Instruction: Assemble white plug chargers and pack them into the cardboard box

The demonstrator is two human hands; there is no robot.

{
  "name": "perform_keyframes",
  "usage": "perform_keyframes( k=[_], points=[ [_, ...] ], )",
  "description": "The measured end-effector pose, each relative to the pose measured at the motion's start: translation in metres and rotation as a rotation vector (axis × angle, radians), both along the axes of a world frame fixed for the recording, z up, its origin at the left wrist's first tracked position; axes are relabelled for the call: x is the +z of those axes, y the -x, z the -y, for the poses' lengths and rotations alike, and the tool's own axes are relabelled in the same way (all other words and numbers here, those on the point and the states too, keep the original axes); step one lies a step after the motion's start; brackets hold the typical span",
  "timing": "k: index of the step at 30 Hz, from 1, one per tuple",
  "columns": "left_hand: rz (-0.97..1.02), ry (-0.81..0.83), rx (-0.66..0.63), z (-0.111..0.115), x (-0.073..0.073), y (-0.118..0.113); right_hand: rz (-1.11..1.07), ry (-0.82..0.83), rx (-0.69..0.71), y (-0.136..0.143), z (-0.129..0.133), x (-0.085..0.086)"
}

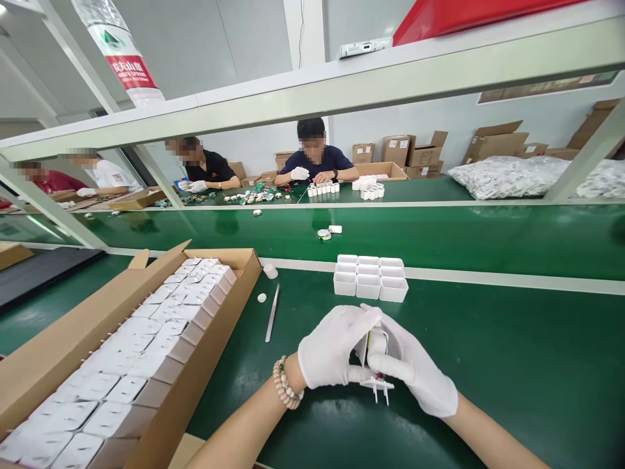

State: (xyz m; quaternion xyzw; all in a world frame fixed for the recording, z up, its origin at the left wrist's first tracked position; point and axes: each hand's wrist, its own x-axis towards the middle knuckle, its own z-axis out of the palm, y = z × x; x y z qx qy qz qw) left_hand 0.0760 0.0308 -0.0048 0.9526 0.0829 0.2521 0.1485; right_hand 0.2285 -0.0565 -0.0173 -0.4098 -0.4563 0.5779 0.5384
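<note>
Both my hands wear white gloves and meet over the green bench. My left hand (pixel 336 345) has its fingers closed on one side of a small white plug-in device (pixel 377 384), whose two pins point down toward me. From the other side my right hand (pixel 410 365) grips the same device, thumb pressed across its front. A bit of red shows by its pin plate, and the gloves hide much of the rest. Just beyond my hands stands a block of white open-topped box housings (pixel 370 286). Metal tweezers (pixel 273 312) lie to the left.
A long cardboard box (pixel 249 280) full of white pin-topped units fills the left. A small white cup (pixel 270 270) and a white disc (pixel 262 298) lie near the tweezers. Small parts (pixel 324 234) sit on the green belt (pixel 415 234). Co-workers sit across, under a shelf rail (pixel 244 107).
</note>
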Motion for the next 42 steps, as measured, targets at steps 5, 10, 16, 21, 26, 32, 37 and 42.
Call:
perform_keyframes(
  k=[5, 10, 16, 21, 26, 32, 37, 42],
  points=[
    [-0.026, 0.005, -0.001, 0.001, 0.004, -0.002, -0.019, 0.058, -0.038, 0.0, -0.001, -0.002],
    [-0.045, 0.023, -0.02, 0.001, 0.009, -0.004, -0.077, 0.061, -0.04, 0.0, 0.0, -0.002],
    [-0.045, 0.038, -0.041, 0.002, 0.005, -0.005, -0.075, 0.054, -0.061, 0.002, 0.002, -0.004],
    [0.015, 0.044, -0.043, 0.003, 0.0, -0.004, -0.043, 0.051, -0.065, 0.002, 0.002, -0.004],
    [0.029, 0.157, -0.031, 0.003, -0.004, 0.003, -0.029, 0.027, 0.07, -0.004, -0.001, 0.005],
    [0.067, 0.41, -0.035, 0.0, -0.007, 0.008, 0.008, -0.087, 0.235, -0.013, -0.003, 0.019],
    [-0.002, 0.455, -0.045, 0.003, 0.002, 0.016, 0.085, -0.042, 0.312, -0.022, -0.009, 0.017],
    [0.282, 0.164, 0.322, 0.009, -0.03, -0.035, 0.202, 0.0, 0.361, -0.029, -0.016, 0.01]
  ],
)
